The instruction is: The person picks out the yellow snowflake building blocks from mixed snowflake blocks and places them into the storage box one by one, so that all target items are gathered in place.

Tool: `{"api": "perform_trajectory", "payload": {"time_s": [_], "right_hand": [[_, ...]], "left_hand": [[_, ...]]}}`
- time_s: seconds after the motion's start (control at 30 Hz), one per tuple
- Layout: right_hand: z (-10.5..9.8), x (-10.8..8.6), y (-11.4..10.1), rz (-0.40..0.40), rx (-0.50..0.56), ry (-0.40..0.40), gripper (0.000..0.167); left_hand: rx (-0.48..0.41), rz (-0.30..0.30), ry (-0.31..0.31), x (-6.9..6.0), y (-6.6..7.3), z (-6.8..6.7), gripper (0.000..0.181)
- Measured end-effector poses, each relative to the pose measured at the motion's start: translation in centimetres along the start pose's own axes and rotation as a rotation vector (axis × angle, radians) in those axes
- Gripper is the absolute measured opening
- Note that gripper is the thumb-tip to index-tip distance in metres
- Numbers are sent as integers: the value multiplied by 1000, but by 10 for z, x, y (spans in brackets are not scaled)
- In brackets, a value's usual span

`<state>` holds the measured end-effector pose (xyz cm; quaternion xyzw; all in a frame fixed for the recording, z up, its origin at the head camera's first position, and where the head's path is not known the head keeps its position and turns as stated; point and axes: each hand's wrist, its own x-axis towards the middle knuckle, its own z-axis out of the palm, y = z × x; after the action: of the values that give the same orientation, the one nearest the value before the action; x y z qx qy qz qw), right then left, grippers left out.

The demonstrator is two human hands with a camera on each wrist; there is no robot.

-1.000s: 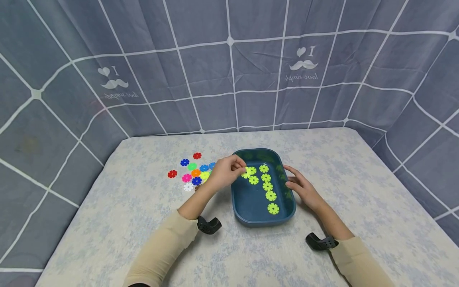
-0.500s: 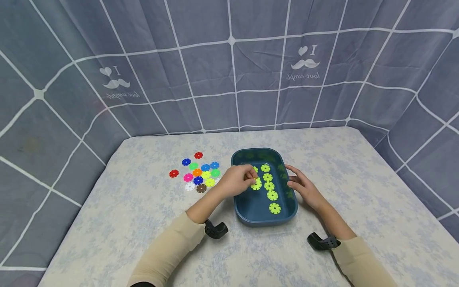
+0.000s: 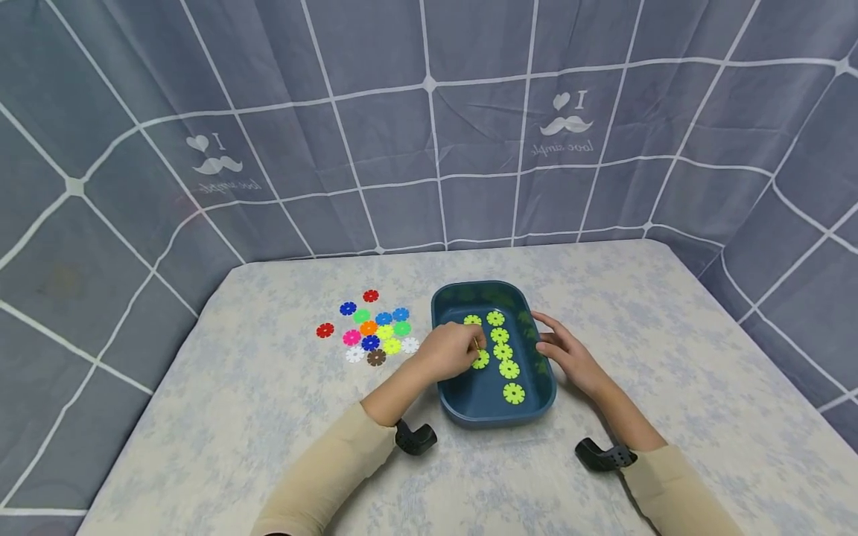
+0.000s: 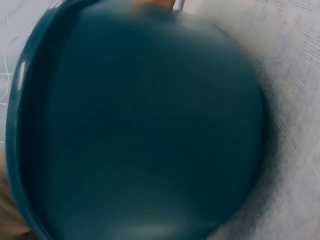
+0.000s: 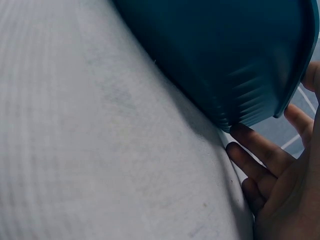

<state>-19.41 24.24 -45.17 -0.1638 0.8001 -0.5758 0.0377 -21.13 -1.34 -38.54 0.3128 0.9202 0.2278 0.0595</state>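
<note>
In the head view a dark blue-green tray stands on the table, with several yellow-green snowflake building discs in it, mostly in a column along its right. My left hand reaches over the tray's left wall, fingers curled, pinching a yellow-green snowflake disc low over the tray floor. The fingertips partly cover it and the spot beside it. My right hand rests its loosely bent fingers against the tray's right wall. The right wrist view shows fingertips touching the ribbed outside wall.
Left of the tray lies a loose group of snowflake discs in several colours, among them a red disc, a brown disc and an orange disc. A patterned cloth covers the table. A grey curtain hangs behind it.
My left hand has carried the yellow-green disc from the tray's left edge inward and down, towards the near side. The right hand has stayed at the tray's right wall.
</note>
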Motion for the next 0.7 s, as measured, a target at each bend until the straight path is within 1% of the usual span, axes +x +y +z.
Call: {"api": "perform_trajectory", "payload": {"time_s": [0.13, 0.2, 0.27, 0.37, 0.5, 0.7], "right_hand": [[0, 0, -1, -4, 3, 1, 57], [0, 1, -1, -6, 7, -2, 57], [0, 0, 0, -4, 5, -3, 57], [1, -1, 0, -2, 1, -1, 57], [1, -1, 0, -1, -5, 0, 57], [0, 0, -1, -6, -2, 0, 57]], "left_hand": [[70, -9, -44, 3, 0, 2, 13], [96, -12, -53, 4, 0, 4, 15], [118, -9, -49, 5, -1, 6, 16], [143, -5, -23, 6, -1, 8, 17], [175, -16, -2, 7, 0, 11, 19], [219, -39, -14, 10, 0, 12, 15]]}}
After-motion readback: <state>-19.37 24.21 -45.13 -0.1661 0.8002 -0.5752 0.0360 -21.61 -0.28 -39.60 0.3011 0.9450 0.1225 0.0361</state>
